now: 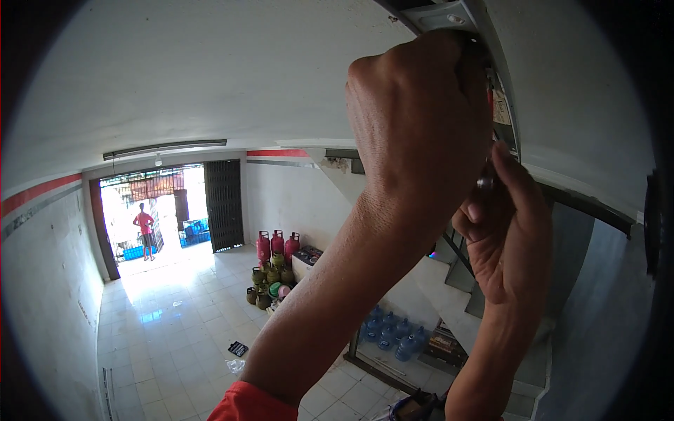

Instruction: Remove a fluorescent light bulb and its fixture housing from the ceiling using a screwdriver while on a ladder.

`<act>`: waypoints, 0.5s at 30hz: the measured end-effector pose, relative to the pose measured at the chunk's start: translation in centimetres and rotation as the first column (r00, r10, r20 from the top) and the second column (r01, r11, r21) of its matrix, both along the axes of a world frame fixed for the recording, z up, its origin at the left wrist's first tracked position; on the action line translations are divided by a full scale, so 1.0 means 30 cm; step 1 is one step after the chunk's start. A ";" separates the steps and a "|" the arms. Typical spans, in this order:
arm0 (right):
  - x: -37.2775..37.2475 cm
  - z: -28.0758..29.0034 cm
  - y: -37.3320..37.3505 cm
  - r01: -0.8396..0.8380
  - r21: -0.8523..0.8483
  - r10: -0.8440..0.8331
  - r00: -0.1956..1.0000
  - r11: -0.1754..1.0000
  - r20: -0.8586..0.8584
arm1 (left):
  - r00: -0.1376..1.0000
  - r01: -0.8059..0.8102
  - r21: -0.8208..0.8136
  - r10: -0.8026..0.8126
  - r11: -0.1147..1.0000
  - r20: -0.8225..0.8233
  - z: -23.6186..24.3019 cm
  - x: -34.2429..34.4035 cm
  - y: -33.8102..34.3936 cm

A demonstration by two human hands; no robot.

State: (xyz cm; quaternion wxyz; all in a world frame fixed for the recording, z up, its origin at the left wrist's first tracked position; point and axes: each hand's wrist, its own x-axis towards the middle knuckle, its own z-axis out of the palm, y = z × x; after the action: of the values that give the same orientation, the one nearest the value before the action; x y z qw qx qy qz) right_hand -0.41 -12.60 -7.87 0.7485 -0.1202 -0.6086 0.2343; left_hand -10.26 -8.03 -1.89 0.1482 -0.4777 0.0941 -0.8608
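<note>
Both my arms are raised to a long, narrow light-coloured fixture housing [437, 17] at the ceiling. My left hand [421, 112] is closed against it, knuckles toward me; its fingertips and whatever they grip are hidden. Just below and to the right, my right hand [509, 231] is curled with the thumb pointing up along the housing. A small shiny metal piece [484, 184] shows between its fingers, its kind unclear. Inside the housing, a beige label [500, 107] and a bit of red [490, 98] are visible beside my left hand.
Stairs [456, 302] rise behind my arms, with several blue water jugs [386, 330] below. Pink gas cylinders [277, 243] and green ones [277, 275] stand by the wall. On the tiled floor lies a dark case [238, 349]. A person in red [144, 221] stands at the bright doorway.
</note>
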 end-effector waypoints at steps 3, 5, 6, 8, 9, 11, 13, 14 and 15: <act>0.007 -0.010 0.017 -0.092 0.016 0.093 0.995 0.996 -0.041 | 1.000 -0.002 0.015 0.002 1.000 -0.025 -0.001 0.005 0.011; 0.009 -0.018 0.026 -0.077 0.020 0.077 0.997 0.997 -0.016 | 0.999 -0.004 0.025 0.005 1.000 -0.043 0.001 0.002 0.016; 0.001 -0.024 0.025 -0.074 0.005 0.074 0.997 0.997 -0.029 | 0.999 -0.007 0.030 0.008 1.000 -0.052 0.003 0.002 0.015; 0.000 -0.041 0.027 -0.062 -0.010 0.061 0.997 0.998 -0.044 | 0.999 -0.014 0.049 0.015 0.999 -0.030 0.007 0.009 0.018; 0.007 -0.055 0.034 0.002 -0.018 -0.002 1.000 1.000 -0.031 | 1.000 -0.020 0.068 0.021 0.997 -0.005 0.009 0.016 0.021; 0.008 -0.062 0.050 0.056 -0.025 -0.056 0.998 0.998 -0.019 | 0.998 -0.053 0.105 0.048 0.993 0.045 0.012 0.020 0.024; -0.007 -0.040 0.077 -0.095 -0.004 0.092 0.974 0.995 -0.209 | 0.994 -0.090 0.123 0.082 0.988 0.068 0.014 0.010 0.021; -0.016 -0.016 0.102 -0.090 -0.003 0.088 0.973 0.996 -0.211 | 0.997 -0.062 0.103 0.057 0.993 0.051 0.016 0.010 0.018; -0.025 0.010 0.141 -0.102 -0.016 0.092 0.946 0.995 -0.310 | 0.999 -0.026 0.080 0.023 0.996 0.031 0.015 0.019 0.020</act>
State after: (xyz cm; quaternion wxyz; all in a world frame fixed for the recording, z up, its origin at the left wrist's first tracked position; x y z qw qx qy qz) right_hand -1.17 -8.37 -7.56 0.8199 -0.0639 -0.4856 0.2963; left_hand -9.69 -7.44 -1.44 0.1791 -0.4594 0.1204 -0.8616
